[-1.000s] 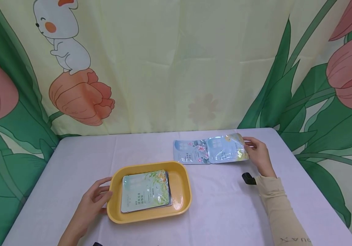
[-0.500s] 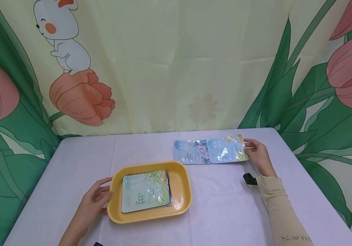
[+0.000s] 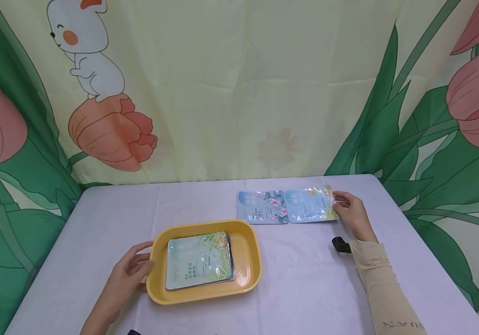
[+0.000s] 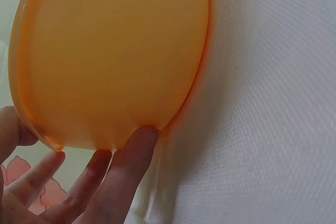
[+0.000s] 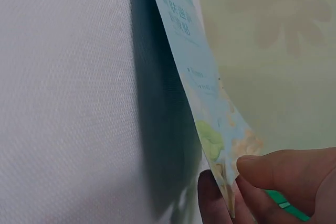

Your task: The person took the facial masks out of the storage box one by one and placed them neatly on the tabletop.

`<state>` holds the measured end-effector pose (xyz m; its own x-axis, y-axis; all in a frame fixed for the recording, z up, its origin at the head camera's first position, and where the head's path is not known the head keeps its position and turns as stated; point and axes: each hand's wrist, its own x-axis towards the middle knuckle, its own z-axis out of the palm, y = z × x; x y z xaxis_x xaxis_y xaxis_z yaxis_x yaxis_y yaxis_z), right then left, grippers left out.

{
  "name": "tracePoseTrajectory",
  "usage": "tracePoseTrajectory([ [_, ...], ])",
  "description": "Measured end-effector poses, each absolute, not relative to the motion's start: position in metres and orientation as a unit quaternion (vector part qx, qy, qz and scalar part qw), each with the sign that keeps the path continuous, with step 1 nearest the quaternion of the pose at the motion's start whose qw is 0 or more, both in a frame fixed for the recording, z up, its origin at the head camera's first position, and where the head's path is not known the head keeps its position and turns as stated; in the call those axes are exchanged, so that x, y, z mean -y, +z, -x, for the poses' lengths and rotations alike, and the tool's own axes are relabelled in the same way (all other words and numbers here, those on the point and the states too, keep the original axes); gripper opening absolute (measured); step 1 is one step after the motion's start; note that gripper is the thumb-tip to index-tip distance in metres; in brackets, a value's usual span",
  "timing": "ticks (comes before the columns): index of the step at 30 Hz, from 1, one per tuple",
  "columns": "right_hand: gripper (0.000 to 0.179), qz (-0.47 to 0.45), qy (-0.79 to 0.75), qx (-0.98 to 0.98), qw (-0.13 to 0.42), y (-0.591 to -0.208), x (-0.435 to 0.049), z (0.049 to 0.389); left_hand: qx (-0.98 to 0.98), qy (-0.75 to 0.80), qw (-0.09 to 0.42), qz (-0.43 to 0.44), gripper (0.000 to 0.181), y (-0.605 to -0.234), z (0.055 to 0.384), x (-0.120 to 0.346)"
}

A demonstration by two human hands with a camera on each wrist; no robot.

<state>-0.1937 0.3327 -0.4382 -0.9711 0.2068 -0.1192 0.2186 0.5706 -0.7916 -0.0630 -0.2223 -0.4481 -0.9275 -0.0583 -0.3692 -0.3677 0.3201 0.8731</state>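
In the head view my right hand (image 3: 351, 215) pinches the right edge of a light-blue sheet mask packet (image 3: 309, 204) at the back right of the table. The right wrist view shows thumb and fingers on a flowered corner, and the packet (image 5: 194, 72) tilted off the cloth. Directly left of it lies a second blue packet (image 3: 262, 207) with pink blossoms. My left hand (image 3: 125, 274) touches the left end of a yellow tray (image 3: 245, 260), fingertips against its outer wall (image 4: 115, 66). Inside the tray rests a stack of packets, a green one (image 3: 197, 260) on top.
A white cloth (image 3: 298, 288) covers the table. Behind it hangs a printed curtain (image 3: 231, 93) with tulips and a rabbit. A black wrist device (image 3: 342, 244) sits below my right wrist.
My right hand has shifted slightly right and down with its packet. The packet's left edge no longer overlaps the blossom packet and now lies beside it. Left hand and tray stay put.
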Motion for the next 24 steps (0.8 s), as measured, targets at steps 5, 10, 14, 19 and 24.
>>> tracePoseTrajectory([
  [5,0.048,-0.113,-0.438,-0.892,-0.002,-0.437,-0.333,0.192,-0.800,0.569,0.135,0.132,0.060,-0.447,0.063,0.222],
  [10,0.046,-0.115,-0.440,-0.890,-0.012,-0.438,-0.334,0.191,-0.801,0.568,0.134,0.133,0.060,-0.447,0.064,0.222],
  [14,0.047,-0.124,-0.444,-0.887,-0.006,-0.438,-0.332,0.190,-0.798,0.571,0.137,0.134,0.061,-0.447,0.065,0.222],
  [19,0.047,-0.111,-0.448,-0.887,-0.018,-0.433,-0.325,0.187,-0.799,0.570,0.136,0.135,0.061,-0.447,0.065,0.222],
  [24,0.046,-0.094,-0.447,-0.889,-0.028,-0.430,-0.319,0.185,-0.804,0.562,0.136,0.138,0.060,-0.446,0.063,0.221],
])
